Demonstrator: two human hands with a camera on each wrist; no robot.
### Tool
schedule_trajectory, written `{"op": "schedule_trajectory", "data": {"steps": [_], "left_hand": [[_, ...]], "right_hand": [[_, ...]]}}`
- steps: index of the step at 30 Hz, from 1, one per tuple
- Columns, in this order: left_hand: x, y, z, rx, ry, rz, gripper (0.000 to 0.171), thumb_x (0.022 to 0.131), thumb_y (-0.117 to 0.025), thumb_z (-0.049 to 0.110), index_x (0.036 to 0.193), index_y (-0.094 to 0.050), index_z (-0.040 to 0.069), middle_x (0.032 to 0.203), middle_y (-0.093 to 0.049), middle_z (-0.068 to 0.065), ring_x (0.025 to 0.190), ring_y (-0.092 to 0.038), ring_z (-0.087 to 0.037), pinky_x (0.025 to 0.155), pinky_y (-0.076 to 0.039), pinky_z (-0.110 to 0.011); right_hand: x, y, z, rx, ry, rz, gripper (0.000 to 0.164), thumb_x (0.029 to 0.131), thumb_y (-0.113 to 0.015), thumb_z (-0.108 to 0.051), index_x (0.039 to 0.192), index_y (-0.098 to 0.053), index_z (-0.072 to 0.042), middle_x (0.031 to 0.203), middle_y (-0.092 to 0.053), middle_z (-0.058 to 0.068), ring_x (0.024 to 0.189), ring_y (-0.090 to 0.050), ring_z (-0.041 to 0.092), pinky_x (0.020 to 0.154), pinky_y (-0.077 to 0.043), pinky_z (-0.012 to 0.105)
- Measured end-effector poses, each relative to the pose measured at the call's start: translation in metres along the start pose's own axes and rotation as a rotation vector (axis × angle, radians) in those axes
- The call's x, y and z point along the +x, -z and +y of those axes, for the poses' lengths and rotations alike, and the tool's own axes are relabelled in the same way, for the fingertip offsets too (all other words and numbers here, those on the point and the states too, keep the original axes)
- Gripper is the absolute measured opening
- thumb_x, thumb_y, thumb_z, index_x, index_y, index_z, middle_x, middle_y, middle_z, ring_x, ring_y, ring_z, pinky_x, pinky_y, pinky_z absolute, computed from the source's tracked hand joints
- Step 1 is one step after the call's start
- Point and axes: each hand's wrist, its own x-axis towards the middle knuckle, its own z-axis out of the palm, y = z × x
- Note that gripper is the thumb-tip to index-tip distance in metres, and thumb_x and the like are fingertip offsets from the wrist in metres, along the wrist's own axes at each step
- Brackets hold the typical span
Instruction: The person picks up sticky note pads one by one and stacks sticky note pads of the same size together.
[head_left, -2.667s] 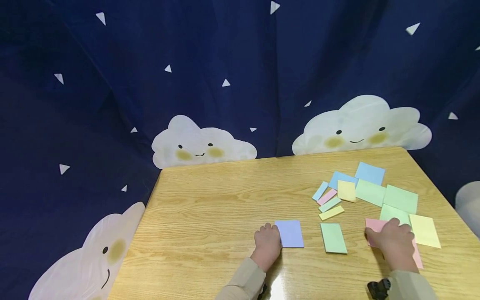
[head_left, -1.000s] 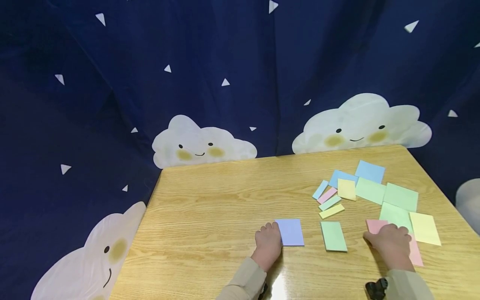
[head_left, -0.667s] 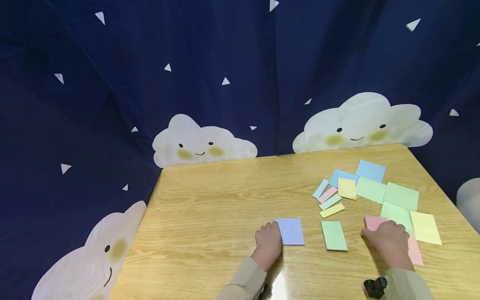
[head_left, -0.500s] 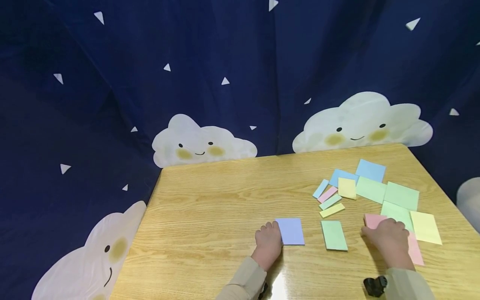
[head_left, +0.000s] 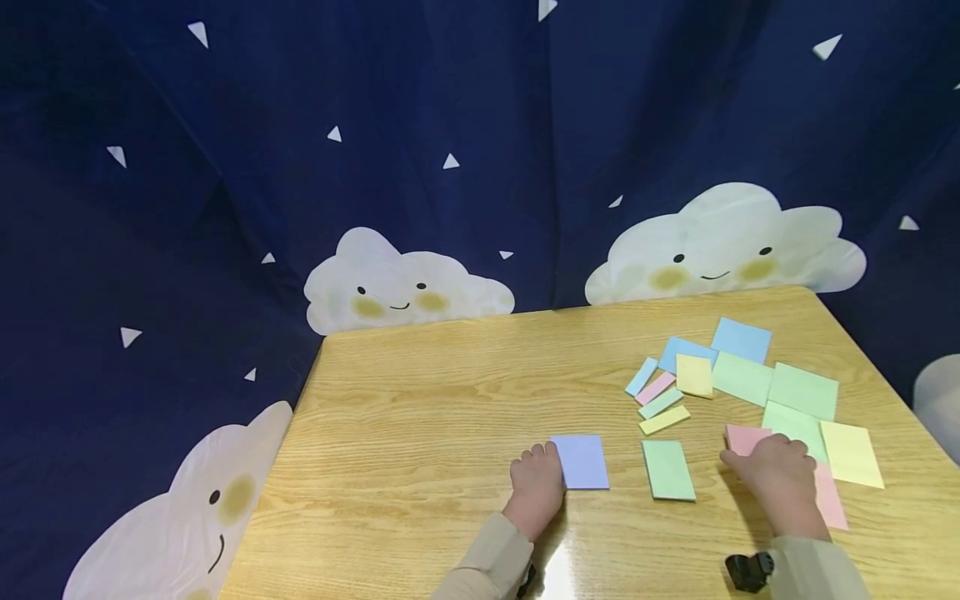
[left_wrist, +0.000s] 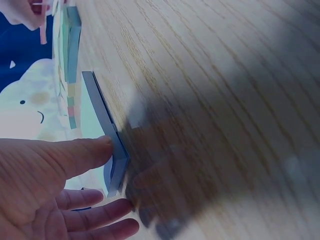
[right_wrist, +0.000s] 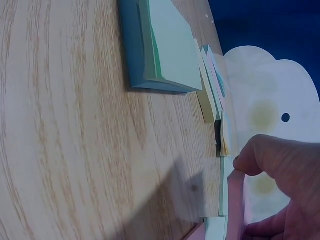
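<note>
My left hand (head_left: 538, 482) holds the left side of a purple sticky note pad (head_left: 583, 462) on the table; in the left wrist view the thumb (left_wrist: 90, 155) lies against the pad's edge. My right hand (head_left: 780, 475) pinches a pink sticky note pad (head_left: 745, 439) between thumb and fingers. In the right wrist view this pad stands tilted and casts a shadow on the wood. Another pink pad (head_left: 830, 500) lies partly hidden beneath the hand. Between the hands sits a green pad (head_left: 668, 472).
Narrow strip pads, among them a yellow strip (head_left: 664, 420), lie behind the green pad. Farther right are a small yellow pad (head_left: 693, 375), blue pads (head_left: 741, 340), green pads (head_left: 802, 392) and a larger yellow pad (head_left: 852, 454). A dark curtain (head_left: 450, 100) hangs behind the table (head_left: 405, 400).
My right hand has shifted slightly left, and the pink pad in it has moved left and a little away from me. The left hand and the purple pad have stayed in place.
</note>
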Motion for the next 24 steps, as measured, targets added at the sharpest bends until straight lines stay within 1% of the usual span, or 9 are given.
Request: {"op": "schedule_trajectory", "data": {"steps": [6, 15, 18, 24], "left_hand": [[0.001, 0.0, 0.0, 0.002, 0.006, -0.017, 0.035, 0.077, -0.067, 0.037, 0.089, -0.049, 0.01, 0.076, -0.048, -0.004, 0.07, -0.051, -0.016, 0.057, -0.042, -0.028], [0.0, 0.003, 0.0, -0.011, -0.001, -0.017, 0.036, 0.076, -0.068, 0.037, 0.088, -0.049, 0.009, 0.077, -0.048, -0.004, 0.07, -0.052, -0.017, 0.057, -0.042, -0.029], [0.0, 0.003, 0.0, -0.014, -0.005, -0.015, 0.036, 0.076, -0.068, 0.038, 0.088, -0.048, 0.009, 0.077, -0.049, -0.004, 0.07, -0.052, -0.017, 0.057, -0.042, -0.029], [0.0, 0.001, 0.0, -0.011, -0.009, -0.004, 0.036, 0.076, -0.068, 0.038, 0.087, -0.048, 0.01, 0.077, -0.048, -0.004, 0.069, -0.051, -0.017, 0.056, -0.042, -0.029]], "right_hand": [[-0.001, 0.0, -0.002, 0.023, -0.033, -0.014, 0.073, 0.079, -0.057, -0.039, 0.093, -0.034, 0.028, 0.087, -0.032, 0.041, 0.087, -0.035, 0.057, 0.07, -0.035, 0.055], [-0.002, 0.0, -0.002, 0.015, -0.008, 0.006, 0.072, 0.079, -0.057, -0.039, 0.093, -0.035, 0.029, 0.086, -0.034, 0.041, 0.087, -0.036, 0.056, 0.071, -0.034, 0.056], [-0.002, -0.001, -0.004, 0.017, -0.015, 0.015, 0.074, 0.079, -0.057, -0.039, 0.094, -0.035, 0.03, 0.087, -0.034, 0.041, 0.086, -0.037, 0.056, 0.071, -0.036, 0.055], [-0.004, 0.0, -0.012, 0.049, -0.034, 0.029, 0.072, 0.078, -0.058, -0.036, 0.096, -0.034, 0.029, 0.088, -0.032, 0.04, 0.087, -0.037, 0.057, 0.069, -0.037, 0.055]]}}
